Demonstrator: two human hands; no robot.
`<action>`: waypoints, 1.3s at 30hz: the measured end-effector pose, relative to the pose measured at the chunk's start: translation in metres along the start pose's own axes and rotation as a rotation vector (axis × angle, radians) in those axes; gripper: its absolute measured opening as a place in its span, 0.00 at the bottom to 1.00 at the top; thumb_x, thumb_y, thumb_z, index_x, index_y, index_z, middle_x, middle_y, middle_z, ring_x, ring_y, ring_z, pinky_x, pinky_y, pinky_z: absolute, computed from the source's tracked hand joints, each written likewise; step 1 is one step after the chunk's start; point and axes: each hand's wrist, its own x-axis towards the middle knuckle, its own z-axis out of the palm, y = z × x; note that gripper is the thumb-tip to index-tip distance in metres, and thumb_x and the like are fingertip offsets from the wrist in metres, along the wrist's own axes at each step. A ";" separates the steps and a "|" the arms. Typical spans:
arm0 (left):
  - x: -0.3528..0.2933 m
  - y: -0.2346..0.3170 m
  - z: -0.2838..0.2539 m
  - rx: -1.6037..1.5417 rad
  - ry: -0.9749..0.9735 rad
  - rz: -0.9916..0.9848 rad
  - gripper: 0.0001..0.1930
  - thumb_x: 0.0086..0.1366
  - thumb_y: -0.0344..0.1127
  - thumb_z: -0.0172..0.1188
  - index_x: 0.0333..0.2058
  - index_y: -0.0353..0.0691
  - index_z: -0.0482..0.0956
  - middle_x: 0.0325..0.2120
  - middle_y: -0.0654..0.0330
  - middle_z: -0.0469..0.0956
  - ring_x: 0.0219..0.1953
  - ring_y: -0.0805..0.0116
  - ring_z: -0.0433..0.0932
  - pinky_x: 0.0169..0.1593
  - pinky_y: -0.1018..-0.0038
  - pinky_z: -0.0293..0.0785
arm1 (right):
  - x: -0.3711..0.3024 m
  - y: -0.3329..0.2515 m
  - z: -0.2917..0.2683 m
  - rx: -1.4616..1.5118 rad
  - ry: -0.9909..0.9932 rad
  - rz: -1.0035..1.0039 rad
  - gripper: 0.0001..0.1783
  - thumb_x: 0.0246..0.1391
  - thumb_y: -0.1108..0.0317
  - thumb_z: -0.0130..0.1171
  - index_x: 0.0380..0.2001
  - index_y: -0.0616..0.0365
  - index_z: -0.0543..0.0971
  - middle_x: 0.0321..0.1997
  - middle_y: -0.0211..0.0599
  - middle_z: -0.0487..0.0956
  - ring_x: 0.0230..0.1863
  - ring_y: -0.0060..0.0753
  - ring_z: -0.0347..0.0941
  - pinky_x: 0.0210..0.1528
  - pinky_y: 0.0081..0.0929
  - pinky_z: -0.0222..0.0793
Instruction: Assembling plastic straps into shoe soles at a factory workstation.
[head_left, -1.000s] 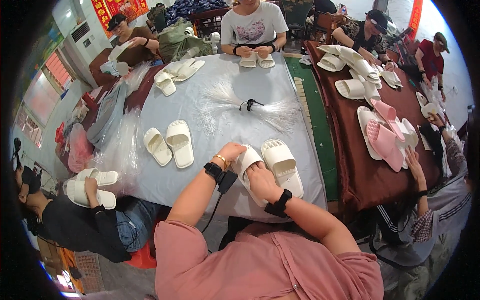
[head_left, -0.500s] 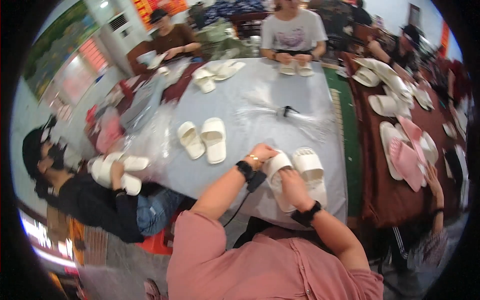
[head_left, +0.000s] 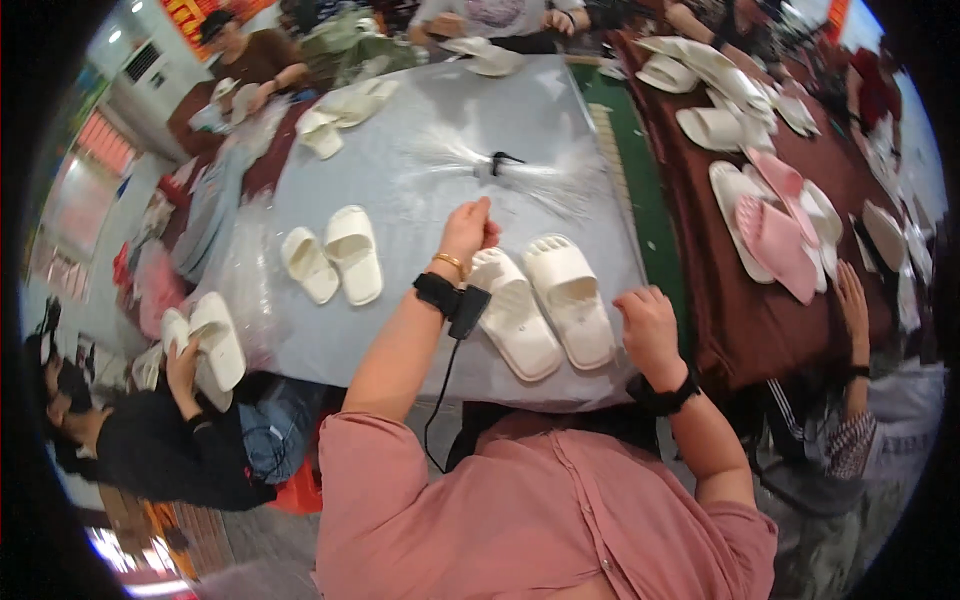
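Observation:
A pair of cream slide slippers rests on the grey-covered table in front of me. The left slipper (head_left: 522, 335) and the right slipper (head_left: 572, 300) lie side by side, toes pointing away. My left hand (head_left: 470, 235) is just above the left slipper's toe end, fingers curled together; anything in them is too small to make out. To the right of the pair my right hand (head_left: 648, 330) is raised with loosely curled fingers, apart from the slippers, and nothing shows in it. Beyond my left hand lies a bundle of thin clear strands (head_left: 545, 185) with a black tie (head_left: 505, 160).
Another cream slipper pair (head_left: 355, 255) sits to the left, and more slippers (head_left: 345, 110) lie at the far left. Co-workers handle slippers around the table. A brown-covered table (head_left: 690, 250) on the right holds cream and pink slippers (head_left: 770, 235). Clear plastic bags (head_left: 250, 280) lie along the left edge.
Both hands have come off the left slipper: the left moved up and away, the right out of its strap to the right. My view has shifted, and the far co-worker has lifted a slipper.

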 end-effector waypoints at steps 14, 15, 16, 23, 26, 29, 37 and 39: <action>-0.008 -0.023 0.065 0.927 -0.310 0.309 0.20 0.58 0.51 0.57 0.34 0.37 0.82 0.27 0.50 0.81 0.29 0.59 0.80 0.36 0.68 0.73 | -0.011 -0.017 0.047 0.335 -0.150 -0.263 0.05 0.43 0.76 0.53 0.28 0.61 0.74 0.34 0.41 0.74 0.36 0.45 0.74 0.37 0.36 0.72; -0.008 -0.022 0.063 0.915 -0.358 0.308 0.21 0.58 0.51 0.57 0.33 0.36 0.82 0.25 0.50 0.81 0.28 0.61 0.79 0.35 0.68 0.73 | -0.007 -0.014 0.049 0.326 -0.162 -0.281 0.05 0.44 0.75 0.53 0.28 0.61 0.74 0.34 0.42 0.74 0.36 0.45 0.74 0.37 0.36 0.72; -0.008 -0.021 0.062 0.917 -0.359 0.310 0.21 0.58 0.51 0.57 0.33 0.36 0.82 0.25 0.50 0.81 0.28 0.61 0.79 0.35 0.68 0.73 | -0.002 -0.010 0.051 0.316 -0.149 -0.297 0.04 0.46 0.74 0.52 0.28 0.62 0.74 0.35 0.42 0.74 0.36 0.45 0.74 0.38 0.36 0.73; -0.005 -0.022 0.061 0.888 -0.572 0.136 0.25 0.59 0.52 0.56 0.31 0.30 0.80 0.23 0.58 0.80 0.25 0.69 0.75 0.32 0.70 0.71 | 0.007 -0.011 0.045 0.285 -0.284 -0.336 0.09 0.49 0.73 0.50 0.35 0.60 0.75 0.36 0.42 0.74 0.38 0.45 0.75 0.39 0.36 0.72; -0.001 -0.030 0.068 0.922 -0.570 0.088 0.24 0.59 0.52 0.57 0.34 0.31 0.81 0.26 0.58 0.81 0.28 0.70 0.75 0.35 0.71 0.72 | 0.005 -0.010 0.047 0.177 -0.374 -0.342 0.12 0.49 0.73 0.48 0.39 0.61 0.74 0.39 0.44 0.74 0.42 0.46 0.74 0.43 0.37 0.70; -0.005 -0.032 0.069 0.798 -0.589 0.041 0.22 0.57 0.50 0.60 0.36 0.32 0.81 0.27 0.58 0.81 0.30 0.71 0.75 0.37 0.72 0.72 | 0.006 -0.010 0.049 0.139 -0.423 -0.358 0.12 0.49 0.72 0.48 0.39 0.61 0.74 0.40 0.46 0.74 0.42 0.47 0.74 0.44 0.39 0.70; -0.012 -0.026 0.059 0.458 -0.295 0.244 0.14 0.58 0.40 0.62 0.34 0.32 0.83 0.26 0.59 0.82 0.28 0.76 0.76 0.34 0.78 0.72 | 0.005 -0.016 0.028 0.245 -0.323 -0.372 0.15 0.47 0.73 0.52 0.41 0.59 0.73 0.40 0.42 0.75 0.40 0.46 0.74 0.40 0.39 0.70; -0.017 -0.023 0.051 0.465 -0.265 0.228 0.11 0.59 0.35 0.61 0.34 0.32 0.83 0.28 0.60 0.82 0.30 0.77 0.77 0.36 0.79 0.73 | 0.004 -0.011 0.020 0.339 -0.175 -0.372 0.15 0.47 0.76 0.54 0.42 0.59 0.73 0.39 0.41 0.75 0.37 0.47 0.74 0.37 0.37 0.71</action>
